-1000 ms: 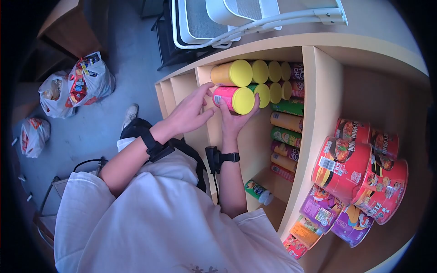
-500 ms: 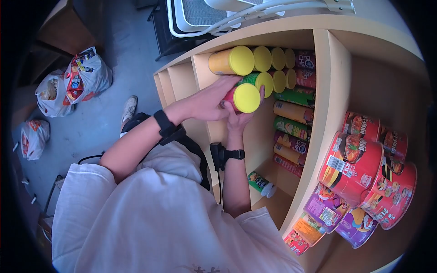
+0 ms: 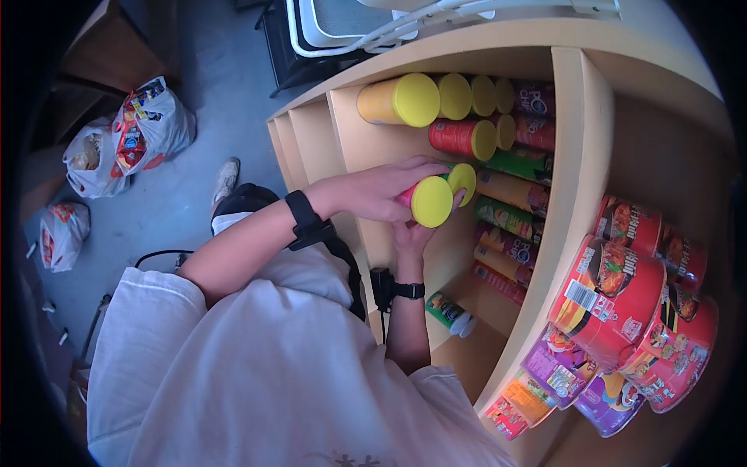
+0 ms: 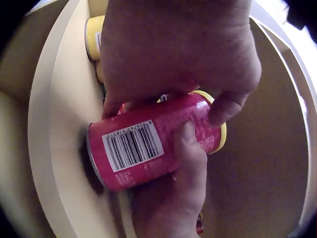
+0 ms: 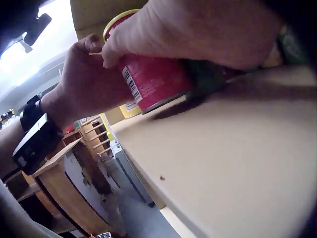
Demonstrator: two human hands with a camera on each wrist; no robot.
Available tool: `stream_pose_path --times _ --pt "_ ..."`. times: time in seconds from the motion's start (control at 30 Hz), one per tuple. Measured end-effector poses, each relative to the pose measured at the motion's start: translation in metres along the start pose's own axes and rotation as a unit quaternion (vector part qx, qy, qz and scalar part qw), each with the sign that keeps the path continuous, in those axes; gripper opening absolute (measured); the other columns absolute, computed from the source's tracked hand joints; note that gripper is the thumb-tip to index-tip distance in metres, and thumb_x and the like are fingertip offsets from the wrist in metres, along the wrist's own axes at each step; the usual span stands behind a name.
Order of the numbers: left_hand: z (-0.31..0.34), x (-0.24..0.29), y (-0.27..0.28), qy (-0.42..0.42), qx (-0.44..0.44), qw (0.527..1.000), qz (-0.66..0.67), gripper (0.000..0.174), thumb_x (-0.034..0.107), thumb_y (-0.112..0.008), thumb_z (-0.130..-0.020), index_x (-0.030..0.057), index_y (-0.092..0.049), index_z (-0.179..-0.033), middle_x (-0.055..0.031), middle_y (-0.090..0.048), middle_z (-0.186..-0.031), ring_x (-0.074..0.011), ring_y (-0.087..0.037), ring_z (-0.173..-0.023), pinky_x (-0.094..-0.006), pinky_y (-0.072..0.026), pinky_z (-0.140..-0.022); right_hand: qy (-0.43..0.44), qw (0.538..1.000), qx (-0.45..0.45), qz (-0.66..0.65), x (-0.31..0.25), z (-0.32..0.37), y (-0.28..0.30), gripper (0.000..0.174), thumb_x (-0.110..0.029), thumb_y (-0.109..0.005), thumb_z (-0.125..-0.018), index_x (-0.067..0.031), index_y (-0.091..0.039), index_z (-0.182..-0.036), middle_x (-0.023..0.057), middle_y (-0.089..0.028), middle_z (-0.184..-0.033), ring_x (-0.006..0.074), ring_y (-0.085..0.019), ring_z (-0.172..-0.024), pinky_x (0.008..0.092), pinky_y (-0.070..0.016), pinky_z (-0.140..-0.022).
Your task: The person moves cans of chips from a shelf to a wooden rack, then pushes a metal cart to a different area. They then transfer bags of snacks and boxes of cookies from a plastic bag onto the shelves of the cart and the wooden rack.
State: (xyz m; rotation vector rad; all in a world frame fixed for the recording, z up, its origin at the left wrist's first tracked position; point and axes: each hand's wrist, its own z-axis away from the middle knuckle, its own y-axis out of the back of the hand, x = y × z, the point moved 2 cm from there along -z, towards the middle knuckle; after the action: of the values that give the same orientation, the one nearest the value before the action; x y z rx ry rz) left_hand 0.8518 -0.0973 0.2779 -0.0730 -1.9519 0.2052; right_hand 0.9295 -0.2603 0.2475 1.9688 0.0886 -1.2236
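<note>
A pink chip can (image 3: 431, 202) with a yellow lid sits between my two hands, its barcode facing the left wrist camera. Right behind it a green chip can (image 3: 462, 184), also yellow-lidded, is mostly hidden by the pink one and the fingers. My left hand (image 3: 385, 188) curls over both from above, fingers reaching to the green can. From below, my right hand (image 3: 411, 237) grips the pink can, its thumb (image 4: 190, 148) across the side. A right finger shows against the green can's lid. A red chip can (image 3: 463, 138) lies farther in on the shelf.
More yellow-lidded cans (image 3: 416, 100) are stacked against the shelf wall. Several cans (image 3: 510, 191) line the back, and a loose green bottle-like container (image 3: 450, 313) lies lower. Past the divider (image 3: 572, 156) are noodle tubs (image 3: 607, 300). Plastic bags (image 3: 156, 128) stand on the floor.
My left hand has come from beside the pink can to over both cans. The pink and green cans have shifted down and out of the row, uncovering the red can behind.
</note>
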Motion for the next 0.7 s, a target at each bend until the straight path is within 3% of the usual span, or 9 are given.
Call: stream_pose_path --times 0.1,0.23,0.33,0.4,0.53,0.6,0.7 --pt "-0.003 -0.017 -0.012 -0.001 -0.010 1.000 -0.002 0.071 0.007 -0.059 -0.072 0.0042 -0.032 -0.138 -0.0194 -0.032 -0.141 -0.0337 -0.030 -0.133 -0.0377 -0.0252 -0.110 0.000 0.997 0.048 0.060 -0.017 0.006 -0.001 0.118 -0.062 -0.071 -0.067 -0.0065 -0.004 -0.146 0.0214 -0.020 -0.143 0.0374 -0.026 -0.132 0.0505 -0.0228 -0.107" --pt "-0.004 -0.025 -0.012 -0.001 -0.013 0.999 0.042 0.067 0.009 -0.057 -0.074 0.0031 -0.035 -0.137 -0.0201 -0.031 -0.143 -0.0335 -0.030 -0.133 -0.0370 -0.0243 -0.110 0.018 0.998 0.057 0.037 -0.009 0.006 0.003 0.120 -0.061 -0.074 -0.064 -0.0074 -0.004 -0.146 0.0211 -0.019 -0.143 0.0363 -0.025 -0.133 0.0512 -0.0227 -0.107" --pt "-0.001 -0.028 -0.010 0.035 -0.011 0.999 0.027 0.064 0.012 -0.055 -0.075 0.0013 -0.036 -0.136 -0.0204 -0.030 -0.144 -0.0332 -0.029 -0.134 -0.0365 -0.0235 -0.111 0.093 0.985 0.062 0.134 -0.008 0.004 0.002 0.124 -0.060 -0.077 -0.061 -0.0090 -0.002 -0.146 0.0193 -0.019 -0.143 0.0346 -0.027 -0.132 0.0504 -0.0245 -0.107" --pt "0.000 -0.030 -0.010 0.034 -0.011 0.999 0.013 0.061 0.016 -0.056 -0.079 -0.0004 -0.038 -0.135 -0.0207 -0.030 -0.144 -0.0334 -0.029 -0.134 -0.0363 -0.0234 -0.110 0.082 0.993 0.066 0.054 -0.015 0.002 0.000 0.127 -0.051 -0.082 -0.059 -0.0112 0.003 -0.145 0.0167 -0.017 -0.145 0.0321 -0.029 -0.131 0.0490 -0.0272 -0.107" --pt "-0.001 -0.022 -0.015 0.041 -0.003 0.999 -0.028 0.060 0.022 -0.058 -0.082 -0.0020 -0.038 -0.133 -0.0207 -0.031 -0.143 -0.0332 -0.030 -0.133 -0.0366 -0.0246 -0.110 0.075 0.991 0.087 0.075 -0.019 0.003 -0.012 0.127 -0.040 -0.085 -0.060 -0.0142 0.006 -0.145 0.0144 -0.017 -0.145 0.0302 -0.030 -0.131 0.0474 -0.0298 -0.107" --pt "-0.001 -0.023 -0.019 0.007 0.020 0.999 -0.029 0.059 0.027 -0.058 -0.084 -0.0024 -0.039 -0.132 -0.0217 -0.037 -0.138 -0.0343 -0.036 -0.128 -0.0376 -0.0279 -0.108 0.043 0.992 0.100 -0.063 -0.016 0.004 -0.017 0.104 -0.026 -0.075 -0.077 -0.0188 0.004 -0.146 0.0141 -0.016 -0.144 0.0291 -0.028 -0.132 0.0438 -0.0297 -0.107" --pt "-0.008 -0.033 -0.027 -0.030 0.027 0.998 -0.047 0.061 0.029 -0.059 -0.082 -0.0025 -0.039 -0.130 -0.0226 -0.043 -0.131 -0.0359 -0.042 -0.122 -0.0391 -0.0313 -0.105 -0.020 0.987 0.142 -0.076 0.014 0.004 -0.014 0.095 -0.016 -0.069 -0.082 -0.0228 0.001 -0.146 0.0128 -0.021 -0.141 0.0268 -0.033 -0.127 0.0441 -0.0341 -0.104"
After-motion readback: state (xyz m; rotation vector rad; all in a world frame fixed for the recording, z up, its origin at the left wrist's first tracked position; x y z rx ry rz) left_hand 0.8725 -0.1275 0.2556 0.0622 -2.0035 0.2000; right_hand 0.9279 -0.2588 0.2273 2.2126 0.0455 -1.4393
